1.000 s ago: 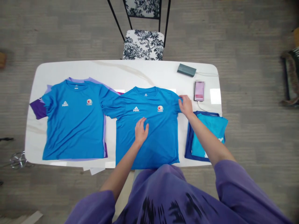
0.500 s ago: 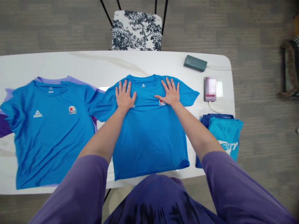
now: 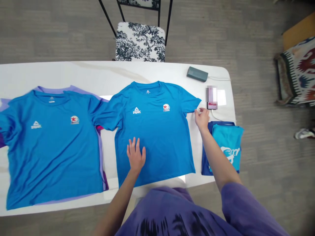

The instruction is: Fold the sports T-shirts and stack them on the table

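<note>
A blue T-shirt [image 3: 157, 137] with a white logo and a round red-and-white badge lies flat, front up, in the middle of the table. Over its lower left part is my left hand [image 3: 136, 154], fingers apart and holding nothing. My right hand [image 3: 202, 118] is beside the tip of the right sleeve, fingers slightly bent and apart; whether it touches the cloth is unclear. To the left, a second blue T-shirt [image 3: 54, 147] is spread over lilac and purple garments, its sleeve meeting the middle shirt's sleeve.
Folded teal and navy clothes [image 3: 227, 139] lie at the white table's [image 3: 93, 70] right end. Behind them are a phone [image 3: 212, 98] with a cable and a dark grey box [image 3: 197, 74]. A patterned chair [image 3: 140, 42] stands beyond the far edge.
Both hands have left the shirt's chest. The left came down towards the hem, and the right moved out to the right sleeve's tip. The shirt's chest looks smoother, and the camera view has shifted.
</note>
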`<state>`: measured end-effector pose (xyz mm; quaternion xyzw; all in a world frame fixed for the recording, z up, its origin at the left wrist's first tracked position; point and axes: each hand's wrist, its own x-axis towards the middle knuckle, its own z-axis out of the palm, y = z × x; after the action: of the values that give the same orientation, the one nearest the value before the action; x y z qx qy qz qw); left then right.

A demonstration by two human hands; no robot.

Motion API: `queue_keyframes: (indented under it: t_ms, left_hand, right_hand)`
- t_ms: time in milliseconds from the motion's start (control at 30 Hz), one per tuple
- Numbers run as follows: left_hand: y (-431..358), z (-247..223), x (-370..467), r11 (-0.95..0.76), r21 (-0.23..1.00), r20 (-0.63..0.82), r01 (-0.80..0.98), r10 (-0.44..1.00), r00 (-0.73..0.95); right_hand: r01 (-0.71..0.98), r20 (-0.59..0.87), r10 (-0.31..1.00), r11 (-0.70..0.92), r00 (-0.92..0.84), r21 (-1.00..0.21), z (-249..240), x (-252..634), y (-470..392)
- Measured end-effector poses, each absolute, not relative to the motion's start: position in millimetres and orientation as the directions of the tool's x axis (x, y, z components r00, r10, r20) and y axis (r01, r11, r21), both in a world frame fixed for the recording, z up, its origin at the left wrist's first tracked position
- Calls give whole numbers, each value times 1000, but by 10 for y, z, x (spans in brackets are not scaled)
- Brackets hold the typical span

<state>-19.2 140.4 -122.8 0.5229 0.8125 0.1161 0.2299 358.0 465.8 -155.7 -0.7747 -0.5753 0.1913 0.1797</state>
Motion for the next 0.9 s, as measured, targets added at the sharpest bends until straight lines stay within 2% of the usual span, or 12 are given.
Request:
queue_keyframes:
  t_ms: [100,267,433,533,600,667,733,800,900]
  left_hand:
    - [918,-1308,-35,522,361,-324,773,847,-420]
    - [874,-1342,-8,532,331,-321,779,840,-438]
    - [892,-1272,-27,529,362,-306,768,845,-438]
    - [868,-1284,-31,523,348,-285,778,849,-444]
    - [848,-1319,-33,512,349,-249,785,858,-448]
    - [826,-1362,-37,500,363,-210,786,866,-454]
    - [804,-1399,-45,494,371,-189,786,869,-458]
    - [787,-1424,-58,491,375,-187,786,871,-454]
    - [770,-1441,-80,489,384,-194,784,872,-449]
  right_hand:
    - [799,-156,942,-335,297,-499,-1616,3648,4894]
    - [732,-265,940,-334,214,-594,-1628,3524,5250]
    - [720,-165,971,-241,175,-651,-1400,3203,5349]
    - [721,-76,997,-70,24,-689,-1186,2713,5207]
    - [734,-28,973,155,-231,-661,-1032,2293,4996]
    - [681,-31,823,448,-568,-579,-889,1918,4744]
    - [591,-74,653,625,-754,-510,-788,1697,4536]
    - [629,-80,686,606,-723,-487,-757,1676,4444]
    - [804,-68,869,421,-490,-421,-845,1910,4516]
